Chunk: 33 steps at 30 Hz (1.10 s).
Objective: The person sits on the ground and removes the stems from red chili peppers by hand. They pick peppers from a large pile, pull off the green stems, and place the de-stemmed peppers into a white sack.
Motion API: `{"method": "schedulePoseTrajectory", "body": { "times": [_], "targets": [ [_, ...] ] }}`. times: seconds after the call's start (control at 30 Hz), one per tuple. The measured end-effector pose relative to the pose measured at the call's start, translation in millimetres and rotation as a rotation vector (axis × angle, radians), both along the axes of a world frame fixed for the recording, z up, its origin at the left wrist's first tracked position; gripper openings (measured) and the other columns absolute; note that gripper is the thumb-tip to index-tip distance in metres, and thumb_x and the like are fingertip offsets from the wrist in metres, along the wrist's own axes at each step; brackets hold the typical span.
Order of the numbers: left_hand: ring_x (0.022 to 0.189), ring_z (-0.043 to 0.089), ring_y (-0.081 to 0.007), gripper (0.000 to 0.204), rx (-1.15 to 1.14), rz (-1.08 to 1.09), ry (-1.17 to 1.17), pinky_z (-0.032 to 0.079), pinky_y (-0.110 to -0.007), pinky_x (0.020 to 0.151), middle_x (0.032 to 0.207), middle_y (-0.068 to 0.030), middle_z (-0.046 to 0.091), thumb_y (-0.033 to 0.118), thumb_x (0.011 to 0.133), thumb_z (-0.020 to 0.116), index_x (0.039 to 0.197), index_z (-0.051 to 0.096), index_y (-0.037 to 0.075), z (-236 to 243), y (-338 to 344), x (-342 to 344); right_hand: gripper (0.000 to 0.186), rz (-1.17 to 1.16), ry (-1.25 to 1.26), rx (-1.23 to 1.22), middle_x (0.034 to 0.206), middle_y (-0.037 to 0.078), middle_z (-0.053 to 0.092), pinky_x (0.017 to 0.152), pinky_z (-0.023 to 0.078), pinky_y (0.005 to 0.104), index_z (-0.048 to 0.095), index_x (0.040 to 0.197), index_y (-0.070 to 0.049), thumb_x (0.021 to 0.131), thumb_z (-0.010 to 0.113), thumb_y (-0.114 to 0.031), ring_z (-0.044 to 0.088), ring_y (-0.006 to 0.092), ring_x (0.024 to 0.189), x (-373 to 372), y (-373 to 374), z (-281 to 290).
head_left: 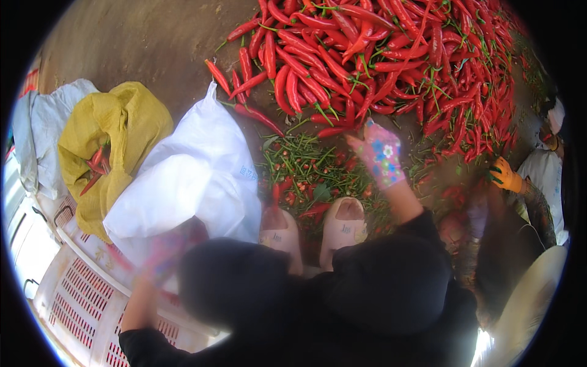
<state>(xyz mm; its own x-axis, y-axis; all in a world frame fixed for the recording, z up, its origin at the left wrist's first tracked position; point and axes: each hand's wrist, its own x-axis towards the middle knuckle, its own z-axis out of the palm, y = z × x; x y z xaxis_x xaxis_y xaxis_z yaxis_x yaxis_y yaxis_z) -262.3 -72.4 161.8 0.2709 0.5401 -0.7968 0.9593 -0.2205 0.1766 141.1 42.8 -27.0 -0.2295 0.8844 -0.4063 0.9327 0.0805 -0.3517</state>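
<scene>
My right hand (pixel 380 155), in a pink floral glove, reaches to the lower edge of a big pile of red chilies (pixel 367 55), thumb and forefinger apart at a few peppers. My left hand (pixel 160 260), in a similar glove, is smeared by motion low at the left, over a pale plastic crate (pixel 82 284) beside a white woven sack (pixel 180 171); its fingers are indistinct. A yellow sack (pixel 119 122) holding some chilies stands left of the white one. Cut green stems (pixel 306 159) lie on the ground between my right hand and the white sack.
My pink slip-on shoes (pixel 345 226) are below the stem litter. At the right, a co-worker's orange-gloved hand (pixel 506 176) is near the pile, beside a pale sack (pixel 544 183). A light grey sack (pixel 40 140) lies at the far left on the crates.
</scene>
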Motion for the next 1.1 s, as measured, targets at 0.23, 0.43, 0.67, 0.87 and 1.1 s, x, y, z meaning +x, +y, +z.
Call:
{"method": "schedulePoseTrajectory", "body": {
  "times": [0.23,0.43,0.67,0.87,1.1],
  "targets": [
    [0.082,0.062,-0.0155,0.037,-0.187,1.035,-0.702,0.049,-0.030,0.072,0.097,-0.0067,0.066,0.022,0.084,0.062,0.117,0.057,0.005,-46.4,131.3,122.0,0.032,-0.232,0.269,-0.160,0.075,0.017,0.062,0.065,0.048,0.0442,0.058,0.085,-0.004,0.076,0.066,-0.034,0.061,0.0355,0.070,-12.2,-4.8,3.4],
    [0.086,0.055,-0.0092,0.040,-0.475,1.159,-1.140,0.045,-0.024,0.075,0.099,-0.0066,0.061,0.021,0.085,0.063,0.120,0.053,0.003,-191.8,80.8,211.3,0.027,0.011,0.393,-0.108,0.071,0.017,0.061,0.062,0.046,0.0455,0.059,0.082,-0.004,0.082,0.061,-0.030,0.059,0.0369,0.068,-15.2,-28.7,36.6],
    [0.086,0.060,-0.0370,0.033,-0.007,0.549,-0.782,0.047,-0.040,0.073,0.089,-0.0239,0.061,0.020,0.082,0.060,0.106,0.058,-0.003,-175.4,73.2,196.7,0.027,-0.114,0.206,-0.082,0.069,0.020,0.059,0.061,0.046,0.0454,0.061,0.079,-0.003,0.086,0.057,-0.029,0.059,0.0372,0.068,-1.3,-8.3,63.8],
    [0.086,0.060,-0.0367,0.030,0.151,0.304,-0.823,0.048,-0.041,0.071,0.089,-0.0213,0.062,0.014,0.077,0.063,0.103,0.059,-0.001,-173.7,64.2,194.2,0.034,-0.162,0.392,-0.533,0.061,0.008,0.056,0.042,0.042,0.0288,0.063,0.083,-0.003,0.086,0.056,-0.037,0.054,0.0149,0.049,-13.6,-18.2,46.6],
    [0.079,0.063,-0.0309,0.029,-0.085,0.677,-1.031,0.048,-0.036,0.069,0.086,-0.0181,0.064,0.013,0.080,0.062,0.106,0.059,0.001,-174.7,47.8,194.2,0.034,-0.252,0.858,-0.874,0.062,0.010,0.050,0.055,0.043,0.0344,0.056,0.086,-0.003,0.086,0.056,-0.037,0.056,0.0194,0.061,4.8,-28.3,28.9]
  ]
}}
